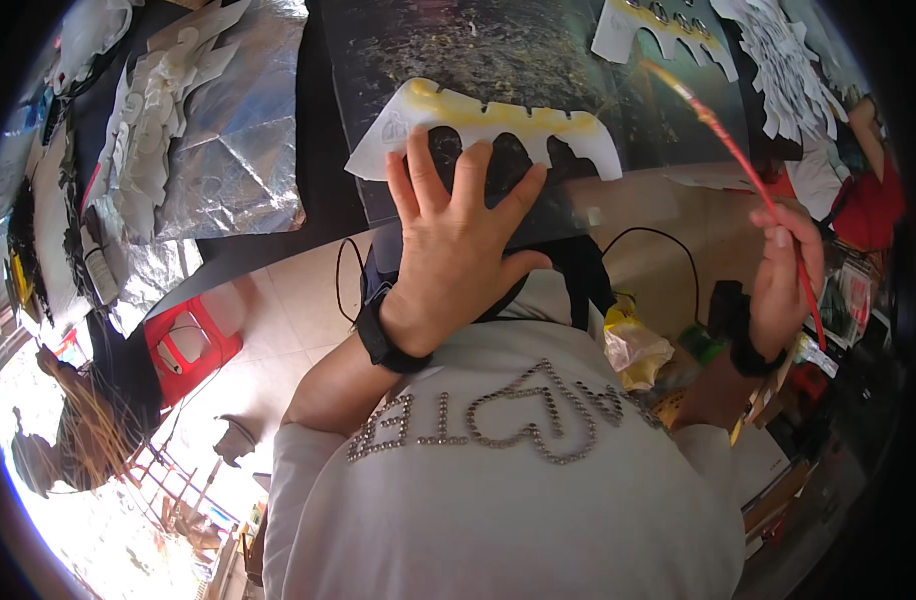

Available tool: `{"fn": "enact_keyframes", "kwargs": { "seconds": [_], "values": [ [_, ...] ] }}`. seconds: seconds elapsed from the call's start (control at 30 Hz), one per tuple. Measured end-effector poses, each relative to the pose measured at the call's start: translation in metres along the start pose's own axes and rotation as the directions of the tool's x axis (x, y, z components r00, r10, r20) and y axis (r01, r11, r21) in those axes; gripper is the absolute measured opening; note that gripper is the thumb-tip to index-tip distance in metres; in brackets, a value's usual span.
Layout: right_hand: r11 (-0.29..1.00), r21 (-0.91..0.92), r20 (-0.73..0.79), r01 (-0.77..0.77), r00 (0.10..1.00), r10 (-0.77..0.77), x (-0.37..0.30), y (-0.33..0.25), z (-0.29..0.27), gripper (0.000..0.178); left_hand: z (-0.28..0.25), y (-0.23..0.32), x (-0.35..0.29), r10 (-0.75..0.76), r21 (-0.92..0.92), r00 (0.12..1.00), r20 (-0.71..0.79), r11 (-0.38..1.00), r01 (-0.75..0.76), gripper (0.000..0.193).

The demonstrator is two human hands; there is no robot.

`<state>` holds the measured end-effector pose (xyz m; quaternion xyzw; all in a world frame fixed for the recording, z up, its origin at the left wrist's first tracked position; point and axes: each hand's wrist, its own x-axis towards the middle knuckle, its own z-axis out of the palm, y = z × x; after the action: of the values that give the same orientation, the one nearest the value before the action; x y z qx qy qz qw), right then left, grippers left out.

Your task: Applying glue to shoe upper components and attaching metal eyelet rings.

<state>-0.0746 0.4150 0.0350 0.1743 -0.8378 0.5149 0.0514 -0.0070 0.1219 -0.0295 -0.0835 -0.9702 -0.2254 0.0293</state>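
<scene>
Left hand: the left hand (pixel 453 225) is spreading palm down, its fingers standing wide apart and its fingertips resting on the lower part of a white sheet.
White sheet: the white sheet (pixel 498 118) is lying flat near the front edge of a dark board, showing small notches along its far edge and arched cutouts along its near one.
Yellow smear: a yellow smear (pixel 448 108) is running along the sheet's far side.
Right hand: the right hand (pixel 783 265) is pinching a thin stick between thumb and fingers, well apart from the left hand.
Stick: the red stick (pixel 738 155) is slanting up toward the board, its yellowish tip pointing left; whether that tip is touching anything, I cannot tell.
Board: the dark board (pixel 408 45) is carrying yellowish specks and stains.
Second sheet: another white sheet (pixel 668 40), also yellow-streaked, is lying at the board's far right, with ring-like shapes along it.
Right pile: many white cut pieces (pixel 778 60) are overlapping beyond that sheet.
Left side: silver foil (pixel 248 150) is covering part of the table, and more white pieces (pixel 148 120) are lying heaped on it.
Wrists: dark bands (pixel 378 335) are circling both wrists.
Floor: a red stool (pixel 188 350) is standing at the left.
</scene>
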Motion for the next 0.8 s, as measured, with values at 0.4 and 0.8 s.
{"fn": "enact_keyframes", "kwargs": {
  "seconds": [0.4, 0.8],
  "values": [
    [0.958, 0.24, 0.311, -0.157, 0.947, 0.077, 0.008, -0.004, 0.056, 0.014, 0.005, 0.0, -0.002, -0.011, -0.018, 1.0, -0.014, 1.0, 0.011, 0.076],
    [0.853, 0.518, 0.121, -0.06, 0.993, -0.003, 0.027, -0.006, 0.062, 0.021, 0.002, -0.004, -0.004, -0.016, -0.045, 1.0, -0.002, 0.999, 0.015, 0.078]
  ]
}}
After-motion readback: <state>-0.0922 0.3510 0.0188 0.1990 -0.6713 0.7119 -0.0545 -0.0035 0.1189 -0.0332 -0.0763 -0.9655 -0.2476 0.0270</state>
